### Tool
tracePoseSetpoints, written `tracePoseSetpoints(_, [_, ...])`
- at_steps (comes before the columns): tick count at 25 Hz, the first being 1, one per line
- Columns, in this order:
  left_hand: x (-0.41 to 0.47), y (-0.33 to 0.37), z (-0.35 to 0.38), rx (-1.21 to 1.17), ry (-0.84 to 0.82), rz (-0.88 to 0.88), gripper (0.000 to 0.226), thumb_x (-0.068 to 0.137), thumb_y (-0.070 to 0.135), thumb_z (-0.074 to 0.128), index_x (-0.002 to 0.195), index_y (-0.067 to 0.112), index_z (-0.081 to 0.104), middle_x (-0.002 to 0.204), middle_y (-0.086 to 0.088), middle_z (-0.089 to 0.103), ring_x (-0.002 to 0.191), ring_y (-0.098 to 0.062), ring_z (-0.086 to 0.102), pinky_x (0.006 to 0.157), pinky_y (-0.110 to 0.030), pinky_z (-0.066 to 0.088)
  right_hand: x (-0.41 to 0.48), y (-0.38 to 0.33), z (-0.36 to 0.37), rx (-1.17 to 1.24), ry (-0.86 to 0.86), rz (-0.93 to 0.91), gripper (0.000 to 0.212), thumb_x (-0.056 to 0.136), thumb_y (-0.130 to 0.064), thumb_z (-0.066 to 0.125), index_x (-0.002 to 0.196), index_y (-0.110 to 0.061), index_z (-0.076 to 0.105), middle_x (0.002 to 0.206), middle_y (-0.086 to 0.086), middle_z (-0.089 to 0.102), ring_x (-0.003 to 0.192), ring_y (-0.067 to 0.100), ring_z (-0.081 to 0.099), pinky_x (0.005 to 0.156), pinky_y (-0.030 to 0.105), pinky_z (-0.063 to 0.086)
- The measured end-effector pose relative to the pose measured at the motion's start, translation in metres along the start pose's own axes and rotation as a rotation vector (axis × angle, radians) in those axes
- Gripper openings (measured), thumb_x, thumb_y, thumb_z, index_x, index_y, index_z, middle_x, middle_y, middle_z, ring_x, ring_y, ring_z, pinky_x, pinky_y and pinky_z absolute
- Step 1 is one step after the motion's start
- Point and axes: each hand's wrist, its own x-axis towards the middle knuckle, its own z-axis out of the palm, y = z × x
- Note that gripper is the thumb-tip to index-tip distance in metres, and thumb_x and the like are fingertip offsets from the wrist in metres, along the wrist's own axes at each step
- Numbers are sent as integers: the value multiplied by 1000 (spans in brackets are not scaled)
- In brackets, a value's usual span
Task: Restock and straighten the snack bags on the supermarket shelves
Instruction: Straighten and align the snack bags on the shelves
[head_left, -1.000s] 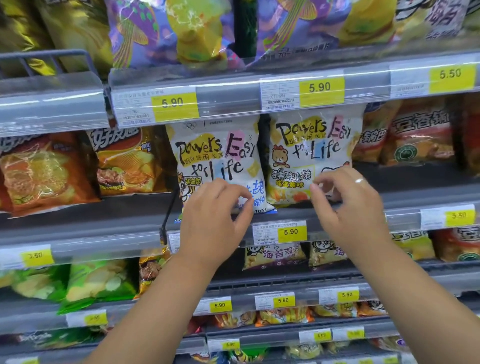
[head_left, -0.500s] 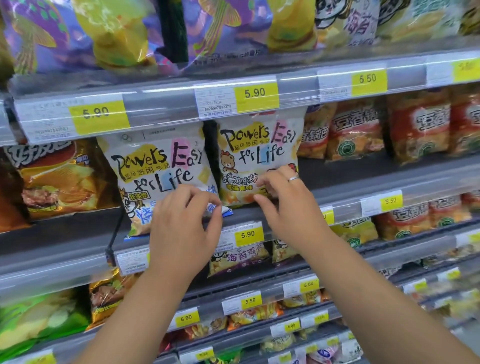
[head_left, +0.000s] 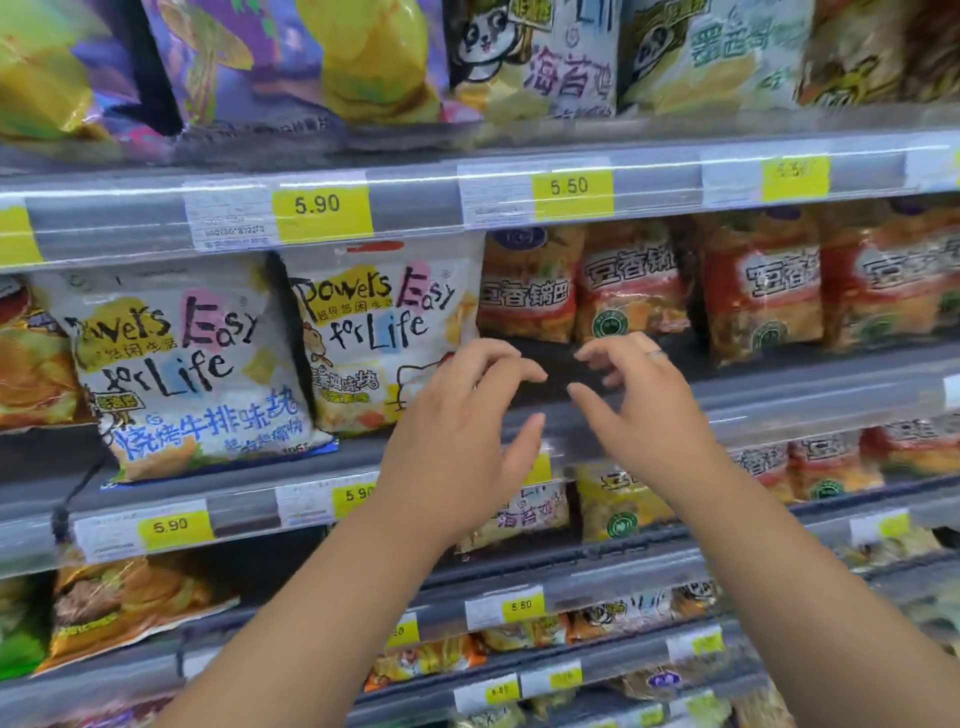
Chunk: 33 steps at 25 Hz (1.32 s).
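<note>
Two white "Powers Easy for Life" snack bags stand on the middle shelf: the left bag (head_left: 187, 374) leans forward over the shelf edge, the right bag (head_left: 384, 338) stands upright. Orange-red snack bags (head_left: 530, 283) sit further back to their right. My left hand (head_left: 462, 426) hovers just right of the right white bag, fingers loosely curled, holding nothing. My right hand (head_left: 644, 405), with a ring, hovers beside it in front of the dark gap below the orange-red bags, fingers also loosely curled and empty.
The shelf rail (head_left: 779, 405) with yellow price tags runs under my hands. Purple and yellow bags (head_left: 291, 62) fill the top shelf. Lower shelves hold more small snack bags (head_left: 618, 504). More orange-red bags (head_left: 763, 291) line the shelf to the right.
Both hands let go of the two white bags and moved right, toward the gap before the orange-red bags. My view shifted right too.
</note>
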Motion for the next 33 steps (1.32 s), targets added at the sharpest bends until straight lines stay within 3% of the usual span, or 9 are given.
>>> tracePoseSetpoints(5, [54, 33, 46, 136, -187, -349, 45, 92, 43, 57, 133, 26, 47, 120, -6, 51, 112, -27, 53, 93, -39, 45, 37, 53, -38, -39, -91, 52, 17, 90, -31, 64, 99, -25, 52, 77, -8, 48, 86, 17, 44, 66, 28, 27])
tracePoseSetpoints(9, [83, 29, 77, 165, -215, -485, 53, 90, 41, 61, 138, 23, 46, 141, -8, 40, 124, -34, 49, 103, -42, 42, 62, 81, -45, 43, -191, 30, 36, 88, -28, 66, 123, -25, 57, 100, 0, 66, 90, 21, 61, 78, 30, 47])
tracePoseSetpoints(12, [102, 27, 92, 228, -211, -453, 57, 88, 36, 64, 141, 26, 43, 148, -4, 30, 130, -33, 40, 107, -41, 39, 76, 98, -44, 5, -230, 20, 38, 85, -28, 68, 121, -30, 57, 122, 4, 58, 108, 25, 58, 95, 36, 47])
tracePoseSetpoints(16, [126, 37, 113, 214, -279, -483, 53, 88, 35, 62, 137, 25, 45, 138, -7, 47, 122, -31, 50, 100, -39, 44, 92, 116, -43, -92, -233, 76, 40, 84, -28, 66, 122, -25, 54, 133, 9, 46, 105, 32, 58, 89, 31, 47])
tracePoseSetpoints(19, [144, 42, 127, 28, -217, -642, 49, 89, 35, 64, 133, 19, 49, 130, -4, 59, 119, -26, 56, 91, -26, 43, 100, 115, -48, -202, -181, 175, 55, 90, -34, 61, 137, -20, 37, 141, 16, 35, 106, 38, 58, 74, 31, 36])
tracePoseSetpoints(22, [154, 35, 136, -158, -141, -779, 41, 90, 34, 64, 126, 19, 52, 124, -5, 65, 116, -25, 60, 88, -23, 43, 114, 115, -41, -132, -247, 283, 81, 90, -44, 58, 149, -13, 11, 139, 21, 41, 114, 41, 56, 88, 39, 44])
tracePoseSetpoints(25, [155, 24, 140, -235, -7, -796, 19, 90, 32, 63, 107, 25, 60, 117, -2, 69, 110, -23, 63, 97, -31, 47, 125, 123, -31, 117, -255, 408, 90, 86, -55, 57, 147, -15, 4, 108, 17, 66, 82, 36, 70, 77, 48, 58])
tracePoseSetpoints(28, [157, 16, 138, -141, 147, -757, 18, 90, 27, 58, 101, 19, 70, 106, -2, 73, 102, -22, 66, 88, -26, 48, 130, 123, -31, 306, -230, 508, 75, 88, -49, 63, 137, -7, 24, 82, 5, 59, 62, 28, 70, 59, 46, 61])
tracePoseSetpoints(33, [161, 4, 138, -116, 166, -598, 26, 85, 17, 56, 109, 8, 62, 96, -13, 72, 89, -30, 67, 74, -27, 47, 132, 125, -28, 455, -205, 579, 68, 84, -41, 72, 133, -8, 37, 98, 10, 65, 57, 24, 69, 58, 42, 61])
